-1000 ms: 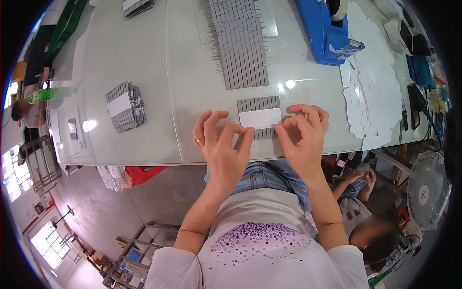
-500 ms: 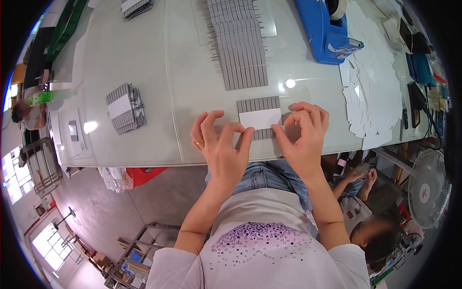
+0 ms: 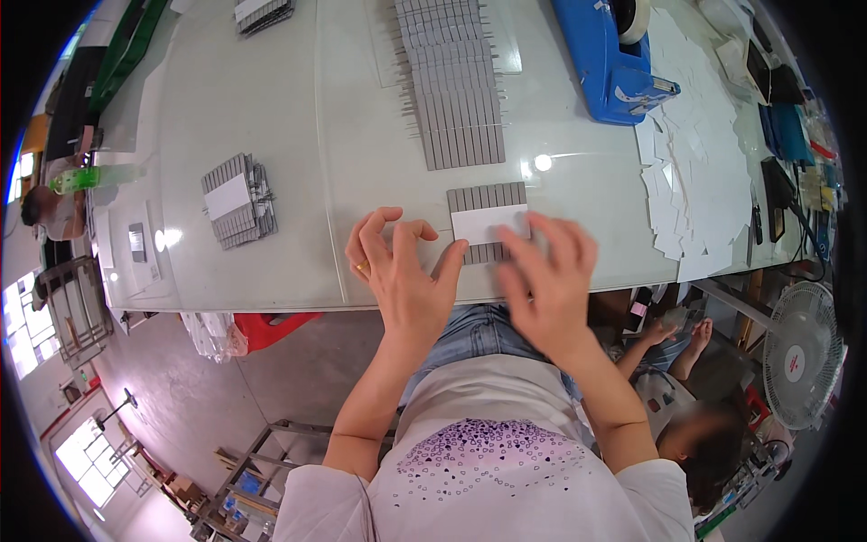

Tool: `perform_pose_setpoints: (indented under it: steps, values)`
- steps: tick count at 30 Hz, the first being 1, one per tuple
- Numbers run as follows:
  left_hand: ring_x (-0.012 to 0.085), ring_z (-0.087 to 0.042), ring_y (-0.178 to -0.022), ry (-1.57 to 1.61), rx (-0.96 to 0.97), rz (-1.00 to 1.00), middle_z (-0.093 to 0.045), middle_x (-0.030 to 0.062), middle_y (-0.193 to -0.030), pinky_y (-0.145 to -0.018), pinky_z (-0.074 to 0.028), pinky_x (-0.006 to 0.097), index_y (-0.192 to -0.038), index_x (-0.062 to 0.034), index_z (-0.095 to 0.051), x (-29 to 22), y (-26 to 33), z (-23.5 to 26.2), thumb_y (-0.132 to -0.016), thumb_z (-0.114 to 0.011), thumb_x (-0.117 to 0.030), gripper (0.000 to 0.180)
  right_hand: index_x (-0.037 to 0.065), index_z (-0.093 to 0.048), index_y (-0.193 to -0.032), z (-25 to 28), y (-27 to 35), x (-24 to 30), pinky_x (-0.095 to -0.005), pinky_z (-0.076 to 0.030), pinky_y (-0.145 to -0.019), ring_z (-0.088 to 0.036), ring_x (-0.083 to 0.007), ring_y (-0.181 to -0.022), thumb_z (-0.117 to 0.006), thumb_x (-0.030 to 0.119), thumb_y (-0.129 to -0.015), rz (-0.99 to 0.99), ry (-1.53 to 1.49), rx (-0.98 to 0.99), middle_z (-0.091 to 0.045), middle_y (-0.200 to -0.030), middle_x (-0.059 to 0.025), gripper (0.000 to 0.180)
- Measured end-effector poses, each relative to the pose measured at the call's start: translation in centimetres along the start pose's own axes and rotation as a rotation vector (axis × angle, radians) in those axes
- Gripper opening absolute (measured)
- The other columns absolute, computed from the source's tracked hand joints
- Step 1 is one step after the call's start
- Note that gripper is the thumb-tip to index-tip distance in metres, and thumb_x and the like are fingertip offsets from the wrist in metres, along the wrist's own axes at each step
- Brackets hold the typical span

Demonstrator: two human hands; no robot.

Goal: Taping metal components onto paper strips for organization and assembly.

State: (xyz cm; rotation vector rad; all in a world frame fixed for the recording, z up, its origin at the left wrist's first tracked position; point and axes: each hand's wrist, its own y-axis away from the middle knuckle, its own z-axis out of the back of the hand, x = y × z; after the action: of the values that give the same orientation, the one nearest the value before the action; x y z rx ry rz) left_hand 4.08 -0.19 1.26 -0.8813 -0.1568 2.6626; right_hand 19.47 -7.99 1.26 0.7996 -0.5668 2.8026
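A small flat row of grey metal-looking strips (image 3: pixel 486 196) lies on the table in front of me. Across its middle sits a white paper strip (image 3: pixel 483 224). My left hand (image 3: pixel 404 275) is open at its left side, the thumb tip by the paper's lower left corner and the other fingers raised and apart. Over the lower right part hovers my right hand (image 3: pixel 553 285), blurred by motion, its fingers spread and nothing visible in them. Beyond lies a longer run of similar grey strips (image 3: pixel 458 117) with thin pins sticking out at the sides.
A stack of grey strips with white paper (image 3: pixel 228 199) lies to the left, and another stack (image 3: pixel 264 13) at the far left. A blue tape dispenser (image 3: pixel 607 77) stands at the right beside a pile of white paper pieces (image 3: pixel 691 154). Another person's hands (image 3: pixel 679 334) show at lower right.
My right hand has lifted off the paper's right end and shifted slightly left and down. My left hand has eased a little left, its fingers spreading wider.
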Motion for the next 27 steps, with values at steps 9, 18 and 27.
perform_pose_setpoints:
  steps: [9,18,27]
  values:
    - [0.0339,-0.033,-0.123,-0.010,0.013,0.016,-0.045,0.0118,-0.124,-0.102,-0.027,0.048,-0.092,-0.0094,-0.057,0.0,-0.1,0.1,-0.071,-0.085,-0.021,0.037,0.020,-0.067,-0.127,-0.1,1.6,1.6,-0.0444,-0.026,-0.104,-0.038,-0.0356,-0.124,-0.063,0.032,-0.086,0.019,0.173,0.172,-0.046,-0.145,-0.0136,0.043]
    - [0.0338,-0.038,-0.121,0.044,-0.010,-0.003,-0.046,0.0100,-0.121,-0.100,-0.027,0.048,-0.100,-0.0109,-0.060,0.4,0.1,0.2,-0.070,-0.084,-0.018,0.039,0.020,-0.070,-0.122,1.2,1.9,-0.4,-0.0419,-0.029,-0.095,-0.042,-0.0331,-0.122,-0.066,0.034,-0.084,-0.009,0.265,0.081,-0.050,-0.141,-0.0122,0.040]
    - [0.0304,-0.039,-0.138,-0.085,0.302,-0.490,-0.050,0.0132,-0.143,-0.111,-0.025,0.051,-0.130,-0.0041,-0.059,-0.5,0.6,-0.1,-0.078,-0.074,-0.051,0.071,0.012,-0.070,-0.121,1.2,1.9,-1.6,-0.0436,-0.037,-0.098,-0.048,-0.0365,-0.114,-0.062,0.024,-0.086,0.044,0.038,-0.022,-0.055,-0.133,-0.0147,0.038]
